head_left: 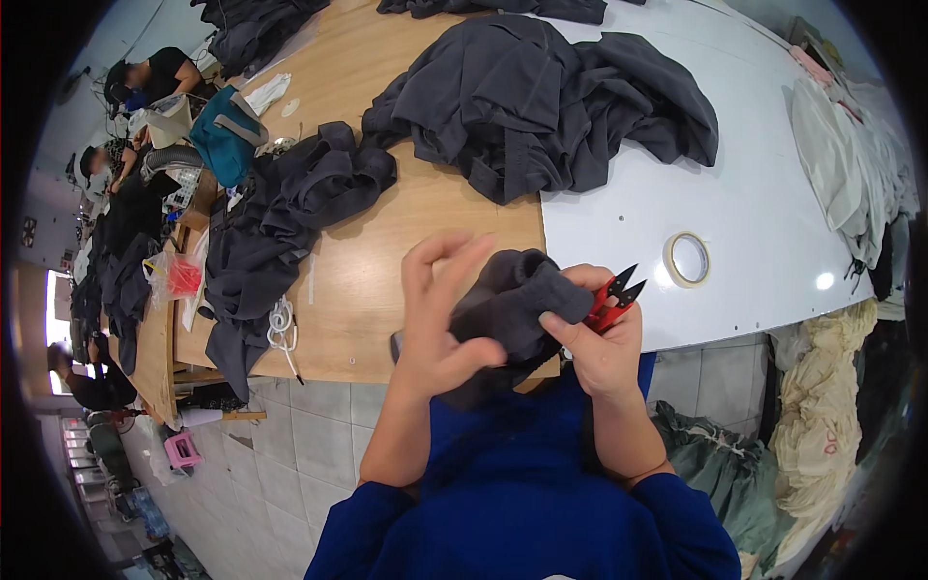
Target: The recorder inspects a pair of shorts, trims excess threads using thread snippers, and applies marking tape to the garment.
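My right hand grips a rolled edge of a dark grey garment between thumb and fingers. Tucked in the same hand are red thread snips, their black blades parted and pointing up and to the right. My left hand is raised just left of the garment, fingers apart and slightly blurred, with nothing in it. The bunched cloth hangs between my hands at the table's near edge; its lower part is partly hidden behind my left hand.
A large heap of dark grey garments covers the far middle, and another pile lies left. A tape roll sits on the white tabletop. White cord rests near the wooden edge. Other people work at far left.
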A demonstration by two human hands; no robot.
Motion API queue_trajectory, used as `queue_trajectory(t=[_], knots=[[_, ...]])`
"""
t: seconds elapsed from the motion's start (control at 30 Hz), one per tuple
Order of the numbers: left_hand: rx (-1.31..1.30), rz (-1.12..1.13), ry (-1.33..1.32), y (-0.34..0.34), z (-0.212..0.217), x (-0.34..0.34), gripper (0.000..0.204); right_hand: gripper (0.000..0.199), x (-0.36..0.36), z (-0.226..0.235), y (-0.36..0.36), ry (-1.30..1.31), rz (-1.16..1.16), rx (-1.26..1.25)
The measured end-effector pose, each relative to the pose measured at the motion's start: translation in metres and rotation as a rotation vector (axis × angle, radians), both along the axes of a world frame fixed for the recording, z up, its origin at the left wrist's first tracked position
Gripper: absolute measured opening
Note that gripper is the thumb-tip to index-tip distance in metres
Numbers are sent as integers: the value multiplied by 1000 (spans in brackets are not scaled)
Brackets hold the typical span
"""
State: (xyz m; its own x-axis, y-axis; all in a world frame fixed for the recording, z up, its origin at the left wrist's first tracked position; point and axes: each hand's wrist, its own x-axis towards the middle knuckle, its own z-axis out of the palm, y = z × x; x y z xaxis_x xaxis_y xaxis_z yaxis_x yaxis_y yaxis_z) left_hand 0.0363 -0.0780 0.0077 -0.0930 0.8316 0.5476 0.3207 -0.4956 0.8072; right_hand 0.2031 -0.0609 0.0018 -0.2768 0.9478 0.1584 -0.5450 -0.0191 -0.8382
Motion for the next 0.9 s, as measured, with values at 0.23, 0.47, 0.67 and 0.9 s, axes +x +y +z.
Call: queue_trajectory(t=[0.23,0.47,0.67,0.9], knots=[[-123,-293,262,12,-24,-15,59,30,2,-10,-2,-34,40,-15],[-240,-319,24,-3,-40,3,34,25,2,-20,-3,-43,-9,-51],[-201,-214,58,-4,-47,4,18,33,6,-26,3,-231,15,116],[-393,0,-595,-19,-60,-7,26,41,35,-54,29,-674,-331,55]])
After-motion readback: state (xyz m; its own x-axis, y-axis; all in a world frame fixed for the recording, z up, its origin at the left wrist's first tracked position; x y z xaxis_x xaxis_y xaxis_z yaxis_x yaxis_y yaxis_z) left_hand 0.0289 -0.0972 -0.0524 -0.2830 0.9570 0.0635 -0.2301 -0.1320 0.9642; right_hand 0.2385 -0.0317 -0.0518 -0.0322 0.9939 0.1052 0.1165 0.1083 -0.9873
